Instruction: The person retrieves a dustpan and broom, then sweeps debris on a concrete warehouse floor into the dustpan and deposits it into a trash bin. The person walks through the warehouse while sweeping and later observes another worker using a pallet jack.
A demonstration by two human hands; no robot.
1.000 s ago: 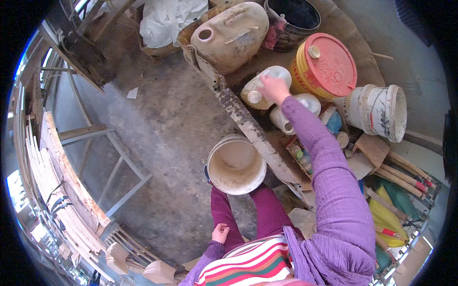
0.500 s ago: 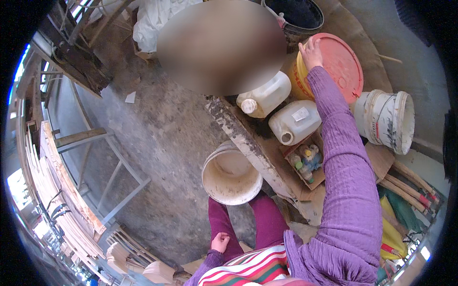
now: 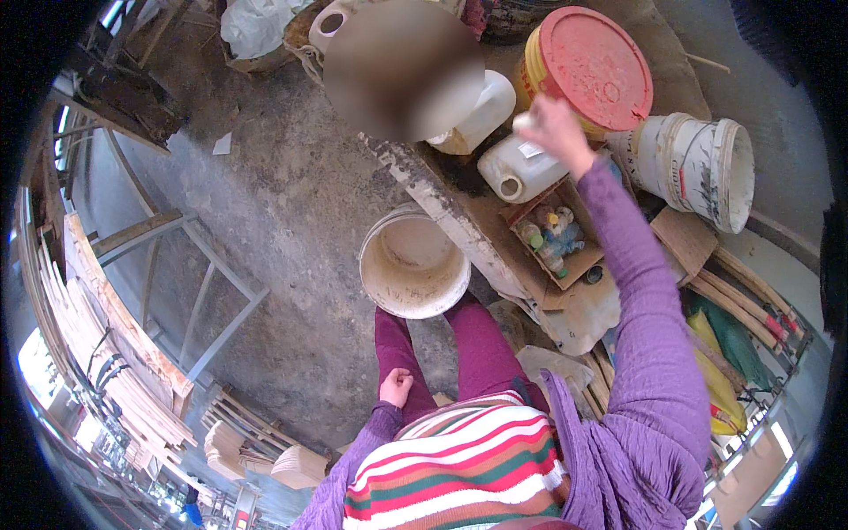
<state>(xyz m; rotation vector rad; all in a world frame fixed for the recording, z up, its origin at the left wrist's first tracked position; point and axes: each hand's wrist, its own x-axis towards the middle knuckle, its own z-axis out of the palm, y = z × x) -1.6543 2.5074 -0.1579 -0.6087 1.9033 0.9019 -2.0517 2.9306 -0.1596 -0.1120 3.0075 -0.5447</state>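
Note:
My right hand (image 3: pixel 558 134) is stretched over a translucent plastic jug (image 3: pixel 495 175) with an uncapped mouth. Motion smears its fingers, but a small white object (image 3: pixel 524 122) shows at their tips; its kind is unclear. Just beyond stands a yellow bucket (image 3: pixel 533 66) with a red lid (image 3: pixel 596 66). My left hand (image 3: pixel 395 387) is curled closed near my left thigh, with nothing visible in it. On the floor before my knees, an open, stained white bucket (image 3: pixel 415 265) tilts toward me.
Another jug (image 3: pixel 486 110) stands at the ledge (image 3: pixel 442 216). A cardboard box (image 3: pixel 565 265) holds small bottles. Stacked white buckets (image 3: pixel 689 168) lie sideways at right, above wooden handles (image 3: pixel 738 296). A metal frame (image 3: pixel 212 265) and wooden strips (image 3: pixel 115 336) stand at left. A blurred patch hides the top middle.
My right hand has left the red-lidded bucket and drawn back over the nearer jug, a small white object now at its fingers. My left hand stays closed. The whole view has shifted.

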